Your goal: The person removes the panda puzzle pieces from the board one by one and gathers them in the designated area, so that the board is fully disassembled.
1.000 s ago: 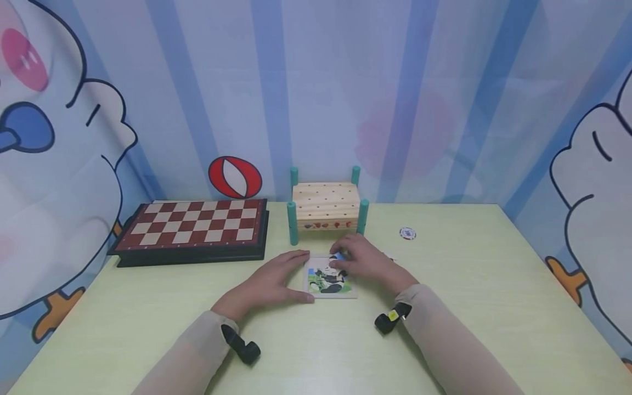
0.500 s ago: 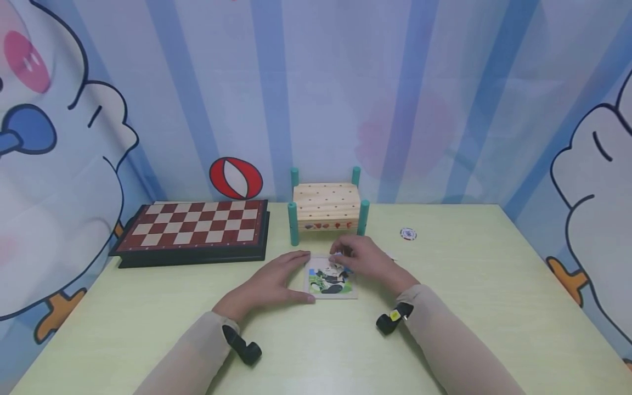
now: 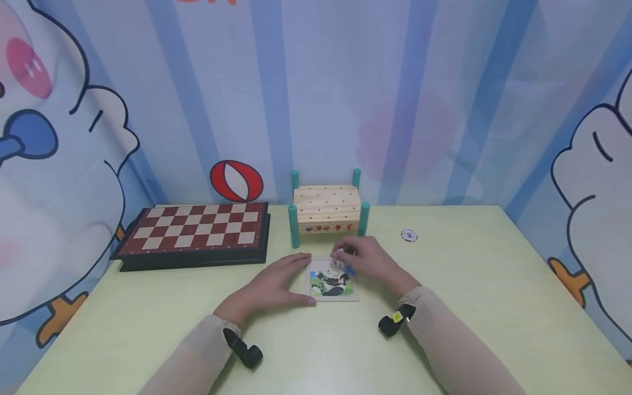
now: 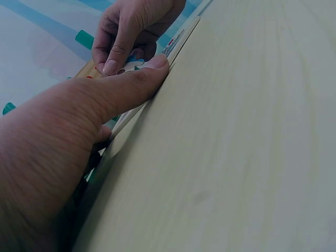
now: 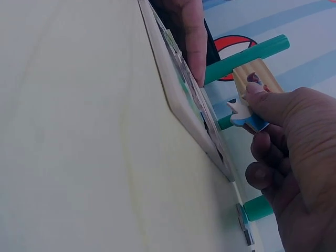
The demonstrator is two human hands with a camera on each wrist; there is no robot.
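A small jigsaw puzzle with a panda picture lies in a pale wooden frame (image 3: 333, 299) on the table, before both hands. Along its left side rests my left hand (image 3: 269, 288), thumb at the near left corner and fingertips by the far left corner, fingers fairly straight. My right hand (image 3: 370, 260) pinches a blue-and-white puzzle piece (image 5: 244, 116) between thumb and fingers over the frame's far right part. The right wrist view shows this piece raised clear of the board. Part of the picture's upper right is hidden by the right hand in the head view.
Another loose puzzle piece (image 5: 244, 224) lies on the table beyond the frame. Behind stands a wooden peg bench (image 3: 327, 203) with green legs. A checkered game board (image 3: 195, 227) is at left, a round poker chip (image 3: 409, 235) at right. A printed cloth hangs behind.
The right hand's fingertips have lifted and tilted the puzzle piece up from the picture. The left hand stays at the frame. The head view has shifted slightly.
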